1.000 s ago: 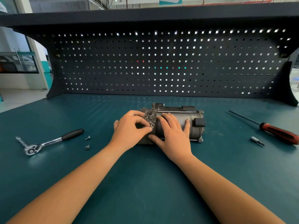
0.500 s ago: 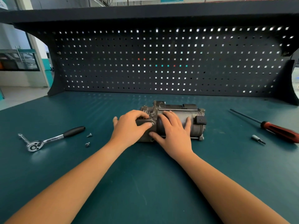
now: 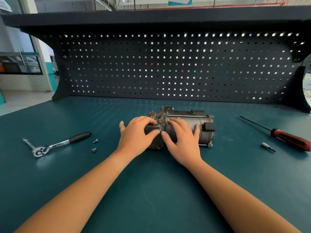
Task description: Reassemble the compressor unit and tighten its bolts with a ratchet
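Scene: view from a head camera down at a teal workbench (image 3: 151, 190) backed by a dark pegboard (image 3: 168, 68).
Compressor unit (image 3: 186, 121): lies on its side at mid-bench, long axis left to right, under both hands.
Left hand (image 3: 137, 135): fingers curled over the top of the unit's left end piece and thumb pressed on its near face, gripping it.
Right hand (image 3: 181, 138): laid flat over the cylindrical body with fingers spread, thumb tip at the seam.
Step in hand: most likely seating the end piece against the body.
Doing it well: push the 2 parts squarely together, with the seam closed evenly and the bolt holes lined up, before reaching for a tool.
Bolts: 2 loose, one bolt (image 3: 95, 140) just beyond another bolt (image 3: 93, 150), well left of the unit.
Ratchet (image 3: 50, 146): just left of the bolts, untouched.
Containers: none in view; the bolts lie bare on the bench.
Far right: a red-handled screwdriver (image 3: 289, 138) with a small bit (image 3: 267, 146) near it.
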The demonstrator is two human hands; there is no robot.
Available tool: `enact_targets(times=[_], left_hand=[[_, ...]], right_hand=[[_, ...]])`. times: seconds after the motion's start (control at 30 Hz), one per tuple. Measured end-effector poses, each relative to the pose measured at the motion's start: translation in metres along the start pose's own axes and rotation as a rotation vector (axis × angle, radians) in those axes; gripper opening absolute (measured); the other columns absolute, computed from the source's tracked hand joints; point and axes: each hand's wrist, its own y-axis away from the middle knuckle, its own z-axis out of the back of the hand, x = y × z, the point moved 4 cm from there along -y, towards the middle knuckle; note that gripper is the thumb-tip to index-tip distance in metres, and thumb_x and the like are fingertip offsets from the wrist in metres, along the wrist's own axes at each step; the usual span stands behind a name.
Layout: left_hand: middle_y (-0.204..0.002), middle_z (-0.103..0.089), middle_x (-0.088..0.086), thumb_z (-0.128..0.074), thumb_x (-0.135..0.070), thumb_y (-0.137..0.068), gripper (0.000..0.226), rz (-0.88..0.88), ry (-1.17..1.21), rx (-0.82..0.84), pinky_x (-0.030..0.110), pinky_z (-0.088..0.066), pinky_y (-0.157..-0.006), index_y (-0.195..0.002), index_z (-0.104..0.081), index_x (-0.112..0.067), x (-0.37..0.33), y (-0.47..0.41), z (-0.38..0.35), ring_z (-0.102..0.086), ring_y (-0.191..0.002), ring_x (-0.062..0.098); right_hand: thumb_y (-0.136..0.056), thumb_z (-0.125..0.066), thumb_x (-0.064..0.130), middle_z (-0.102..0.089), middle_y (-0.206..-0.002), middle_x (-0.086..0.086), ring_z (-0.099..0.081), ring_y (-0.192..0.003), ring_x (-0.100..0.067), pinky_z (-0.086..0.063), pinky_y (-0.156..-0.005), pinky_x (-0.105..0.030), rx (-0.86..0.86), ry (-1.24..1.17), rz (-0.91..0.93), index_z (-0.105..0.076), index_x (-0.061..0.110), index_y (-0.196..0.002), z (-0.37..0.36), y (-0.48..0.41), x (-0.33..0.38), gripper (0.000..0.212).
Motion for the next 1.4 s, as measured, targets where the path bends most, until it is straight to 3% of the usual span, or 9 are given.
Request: enact_targets(times=[0.23,0.4,0.57,0.73,0.9,1.03,1.13,1.3,1.4], left_hand=[[-0.119,-0.058,-0.015,-0.063,-0.036,-0.086,0.026,-0.096,-0.016,-0.007,0.052,-0.008,-0.111,-0.11,-0.064,-0.026,0.0,0.004,0.001,-0.046,-0.12,0.007],[-0.15,-0.023,-0.014,-0.072,-0.027,-0.08,0.062,-0.183,0.054,0.154,0.03,-0.027,-0.106,-0.135,-0.045,-0.031,0.015,0.0,0.014,-0.03,-0.127,-0.002],[-0.124,-0.043,-0.014,-0.074,-0.022,-0.078,0.062,0.093,0.175,0.171,0.019,-0.035,-0.085,-0.132,-0.045,-0.027,0.051,0.004,0.03,-0.051,-0.104,0.004],[-0.079,-0.06,-0.017,-0.074,-0.021,-0.078,0.024,0.279,0.142,0.198,0.011,-0.04,-0.06,-0.099,-0.063,-0.021,0.065,0.004,0.026,-0.061,-0.078,0.003],[-0.081,-0.059,-0.017,-0.071,-0.031,-0.081,0.026,0.239,0.133,0.188,0.003,-0.036,-0.059,-0.103,-0.067,-0.018,0.055,0.008,0.017,-0.057,-0.077,-0.001],[-0.113,-0.056,-0.015,-0.062,-0.036,-0.088,0.039,0.199,0.235,0.112,0.008,-0.037,-0.067,-0.124,-0.058,-0.022,0.048,0.005,0.02,-0.056,-0.08,-0.006],[-0.126,-0.05,-0.014,-0.059,-0.029,-0.09,0.033,0.143,0.278,0.15,0.009,-0.039,-0.074,-0.123,-0.058,-0.029,0.045,0.001,0.019,-0.062,-0.087,0.006],[-0.1,-0.069,0.0,-0.06,-0.027,-0.09,0.026,0.158,0.297,0.149,0.035,-0.049,-0.086,-0.115,-0.065,-0.029,0.044,0.002,0.018,-0.063,-0.093,0.031],[-0.097,-0.071,0.01,-0.059,-0.028,-0.09,0.029,0.151,0.286,0.14,0.033,-0.05,-0.082,-0.119,-0.063,-0.029,0.044,0.004,0.017,-0.065,-0.09,0.03]], right_hand=[[-0.094,-0.047,0.044,-0.041,-0.142,0.01,-0.025,-0.138,-0.005,0.012,-0.111,-0.04,0.021,0.009,-0.035,-0.054,0.019,-0.128,-0.003,0.001,-0.001,0.043],[-0.093,-0.05,0.044,-0.043,-0.141,0.011,-0.027,-0.137,-0.004,0.012,-0.11,-0.036,0.009,-0.019,-0.026,-0.057,0.021,-0.125,-0.002,0.0,-0.004,0.041],[-0.09,-0.055,0.045,-0.04,-0.143,0.01,-0.024,-0.138,-0.006,0.012,-0.111,-0.041,0.045,0.036,0.018,-0.053,0.021,-0.129,-0.001,0.002,-0.005,0.046],[-0.087,-0.059,0.046,-0.036,-0.147,0.009,-0.02,-0.141,-0.006,0.01,-0.112,-0.048,0.083,0.081,0.015,-0.049,0.021,-0.133,-0.002,0.002,-0.004,0.053],[-0.087,-0.059,0.046,-0.037,-0.146,0.009,-0.02,-0.141,-0.006,0.008,-0.112,-0.048,0.074,0.095,0.014,-0.049,0.021,-0.133,-0.003,0.002,-0.004,0.054],[-0.09,-0.054,0.046,-0.038,-0.146,0.008,-0.021,-0.141,-0.007,0.009,-0.111,-0.048,0.061,0.082,0.01,-0.05,0.02,-0.133,-0.003,0.002,-0.004,0.05],[-0.092,-0.051,0.045,-0.038,-0.146,0.008,-0.02,-0.141,-0.007,0.009,-0.112,-0.048,0.058,0.086,0.0,-0.051,0.019,-0.132,-0.003,0.002,-0.003,0.048],[-0.092,-0.05,0.046,-0.036,-0.148,0.008,-0.018,-0.142,-0.007,0.008,-0.111,-0.047,0.077,0.103,-0.001,-0.049,0.019,-0.133,-0.004,0.002,-0.003,0.049],[-0.092,-0.051,0.046,-0.036,-0.148,0.007,-0.019,-0.141,-0.007,0.007,-0.111,-0.047,0.077,0.104,-0.001,-0.049,0.019,-0.134,-0.004,0.003,-0.002,0.05]])
